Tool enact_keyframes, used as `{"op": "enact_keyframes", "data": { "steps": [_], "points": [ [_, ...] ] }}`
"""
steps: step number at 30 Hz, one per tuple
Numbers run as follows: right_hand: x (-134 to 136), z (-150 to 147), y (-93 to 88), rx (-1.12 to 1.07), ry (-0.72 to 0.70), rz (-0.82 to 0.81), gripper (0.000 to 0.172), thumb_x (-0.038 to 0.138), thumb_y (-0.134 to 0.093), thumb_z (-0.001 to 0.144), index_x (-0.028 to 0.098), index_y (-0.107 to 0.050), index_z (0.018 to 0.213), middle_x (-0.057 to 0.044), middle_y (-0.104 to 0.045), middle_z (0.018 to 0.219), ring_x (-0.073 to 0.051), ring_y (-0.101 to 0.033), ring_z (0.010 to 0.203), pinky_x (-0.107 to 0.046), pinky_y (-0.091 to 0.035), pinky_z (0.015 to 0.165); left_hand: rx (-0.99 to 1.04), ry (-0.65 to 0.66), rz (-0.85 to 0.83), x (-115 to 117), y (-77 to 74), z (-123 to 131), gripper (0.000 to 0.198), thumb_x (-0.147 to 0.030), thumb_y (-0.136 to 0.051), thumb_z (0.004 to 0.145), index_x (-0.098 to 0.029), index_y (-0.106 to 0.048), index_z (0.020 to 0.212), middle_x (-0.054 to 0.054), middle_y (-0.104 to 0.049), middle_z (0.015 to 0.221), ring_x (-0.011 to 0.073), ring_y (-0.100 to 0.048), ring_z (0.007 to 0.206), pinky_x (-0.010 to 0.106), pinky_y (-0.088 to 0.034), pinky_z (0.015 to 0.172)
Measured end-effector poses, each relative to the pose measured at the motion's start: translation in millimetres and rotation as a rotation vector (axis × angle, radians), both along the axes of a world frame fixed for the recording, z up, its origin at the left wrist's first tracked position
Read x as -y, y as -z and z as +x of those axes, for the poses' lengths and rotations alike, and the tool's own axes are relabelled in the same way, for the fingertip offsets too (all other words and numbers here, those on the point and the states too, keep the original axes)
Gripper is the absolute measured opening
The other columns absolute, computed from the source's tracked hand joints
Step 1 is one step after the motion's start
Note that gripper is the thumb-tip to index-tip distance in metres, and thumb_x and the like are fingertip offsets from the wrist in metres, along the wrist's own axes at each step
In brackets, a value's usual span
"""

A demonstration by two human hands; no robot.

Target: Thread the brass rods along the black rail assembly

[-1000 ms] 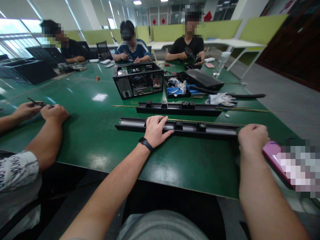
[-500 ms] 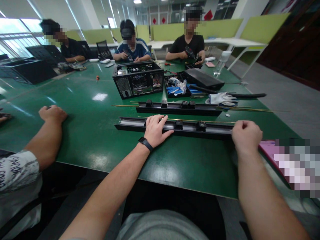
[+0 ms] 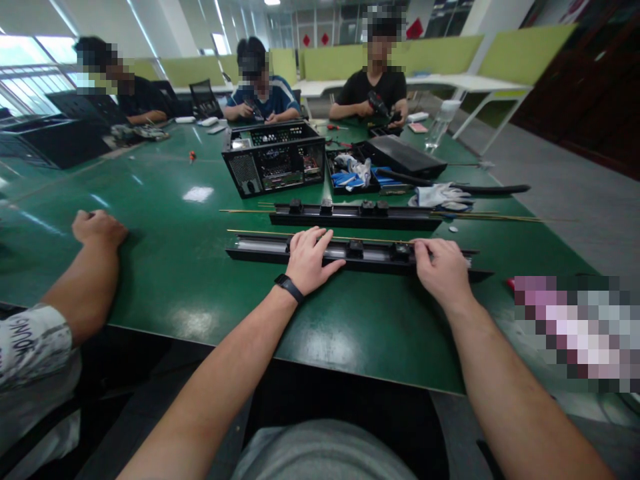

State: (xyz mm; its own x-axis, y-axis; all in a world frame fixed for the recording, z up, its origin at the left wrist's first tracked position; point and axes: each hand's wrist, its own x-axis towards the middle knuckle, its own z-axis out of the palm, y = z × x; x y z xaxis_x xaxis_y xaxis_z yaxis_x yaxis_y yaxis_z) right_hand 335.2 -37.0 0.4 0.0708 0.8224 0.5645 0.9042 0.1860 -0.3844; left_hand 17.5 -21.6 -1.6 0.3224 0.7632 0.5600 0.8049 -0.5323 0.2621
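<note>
In front of me on the table lies a long black channel-shaped rail point(image 3: 380, 267) with small black blocks point(image 3: 355, 249) seated along it. My left hand point(image 3: 310, 255), a dark band on its wrist, rests across the rail with its fingers spread. A thin gold-coloured rod point(image 3: 373, 240) runs along the rail's far side, passing by the left fingertips. Near the rail's right part, my right hand point(image 3: 443, 263) pinches this rod with thumb and fingers. Just beyond lies a second black rail point(image 3: 350, 219) with similar blocks and several thin gold-coloured rods at its ends.
An open computer case point(image 3: 275, 163) stands further back, beside a tray of gloves point(image 3: 353, 172). White gloves point(image 3: 443, 197) and a black tube lie at right. A neighbour's hand point(image 3: 100, 227) rests at left. Across the green table point(image 3: 165, 267) several people work.
My right hand has moved left along the rail, and the rod has slid left with it, past the rail's left end. My left hand stays on the rail.
</note>
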Motion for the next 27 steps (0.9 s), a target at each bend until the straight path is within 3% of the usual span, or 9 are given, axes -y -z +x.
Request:
{"op": "enact_keyframes", "data": {
  "steps": [5, 19, 22, 27],
  "points": [
    [0.0, -1.3, -1.7, -0.010, -0.119, 0.014, 0.032, 0.035, -0.050, 0.103, 0.021, -0.079, 0.107, -0.012, -0.079, 0.110, -0.028, -0.068, 0.104, -0.045, -0.048, 0.100, 0.005, 0.009, 0.006, 0.0, 0.8, 1.0, 0.066, -0.050, -0.082, 0.092, -0.019, -0.063, 0.148, 0.018, -0.065, 0.150, 0.0363, -0.054, 0.148, 0.053, -0.034, 0.125],
    [-3.7, -1.7, 0.9, -0.098, 0.026, 0.021, 0.024, 0.037, -0.056, 0.097, 0.022, -0.074, 0.090, -0.012, -0.077, 0.098, -0.029, -0.063, 0.096, -0.045, -0.047, 0.096, 0.000, 0.010, -0.003, 0.7, -0.3, 1.1, 0.067, -0.049, -0.082, 0.092, -0.018, -0.062, 0.148, 0.018, -0.064, 0.151, 0.0366, -0.053, 0.149, 0.054, -0.034, 0.126],
    [-4.0, 9.9, -0.9, -0.131, 0.112, 0.010, 0.020, 0.036, -0.057, 0.093, 0.023, -0.070, 0.085, -0.012, -0.074, 0.094, -0.029, -0.062, 0.091, -0.044, -0.047, 0.092, -0.003, 0.002, -0.002, 0.5, -0.2, 0.0, 0.067, -0.050, -0.082, 0.092, -0.019, -0.062, 0.149, 0.018, -0.064, 0.152, 0.0366, -0.052, 0.150, 0.053, -0.034, 0.126],
    [-0.4, 33.1, -15.4, -0.204, 0.429, -0.133, 0.019, 0.029, -0.053, 0.090, 0.020, -0.070, 0.087, -0.013, -0.070, 0.088, -0.028, -0.059, 0.086, -0.040, -0.045, 0.088, -0.002, 0.005, 0.010, 0.2, -0.5, -0.8, 0.067, -0.049, -0.082, 0.092, -0.019, -0.062, 0.148, 0.018, -0.064, 0.151, 0.0369, -0.053, 0.149, 0.054, -0.035, 0.126]
  ]
}}
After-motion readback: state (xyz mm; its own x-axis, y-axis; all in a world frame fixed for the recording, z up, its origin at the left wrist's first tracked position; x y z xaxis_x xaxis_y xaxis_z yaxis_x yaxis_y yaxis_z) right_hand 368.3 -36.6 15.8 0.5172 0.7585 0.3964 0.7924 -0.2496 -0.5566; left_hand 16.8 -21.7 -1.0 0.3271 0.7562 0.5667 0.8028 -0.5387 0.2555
